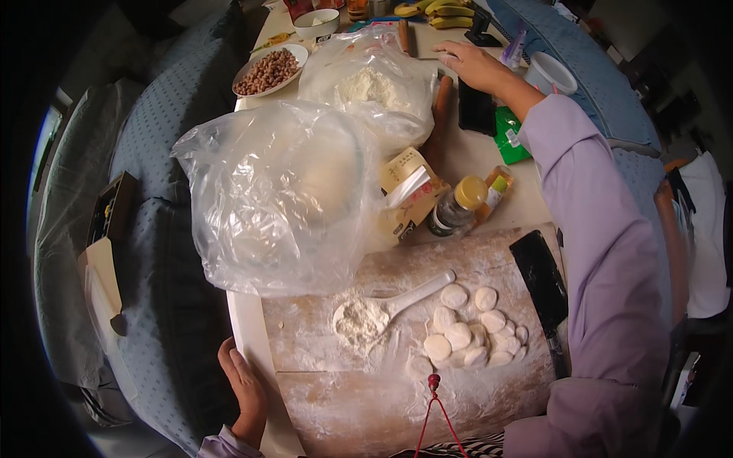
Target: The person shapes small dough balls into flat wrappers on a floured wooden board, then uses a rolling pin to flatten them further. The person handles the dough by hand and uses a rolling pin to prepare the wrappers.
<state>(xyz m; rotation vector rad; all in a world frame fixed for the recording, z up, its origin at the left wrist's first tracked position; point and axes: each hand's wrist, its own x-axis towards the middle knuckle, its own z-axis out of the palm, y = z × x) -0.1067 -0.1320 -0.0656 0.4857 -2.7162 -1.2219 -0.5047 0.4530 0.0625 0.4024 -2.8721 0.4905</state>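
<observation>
With the arm stretched to the far right, my right hand [472, 66] hovers or rests above a black phone [476, 109]; whether its fingertips touch anything is unclear. My left hand [246, 378] lies against the table's left edge, holding nothing visible. Before me, a floured wooden board [343, 401] carries a heap of small flattened dough pieces [458, 336] and a white scoop [421, 293] full of flour [361, 325]. A cleaver with a dark blade [537, 277] lies along the board's right side. Beyond the board, a clear plastic bag [275, 200] covers a bowl holding something pale.
Behind are an open bag of flour [369, 89], a rolling pin [441, 106] and a plate of reddish-brown peanuts [269, 71]. A tissue pack [409, 189], a gold-capped jar [458, 206] and a bottle [495, 192] stand mid-table. Bananas [449, 12] lie at the far end.
</observation>
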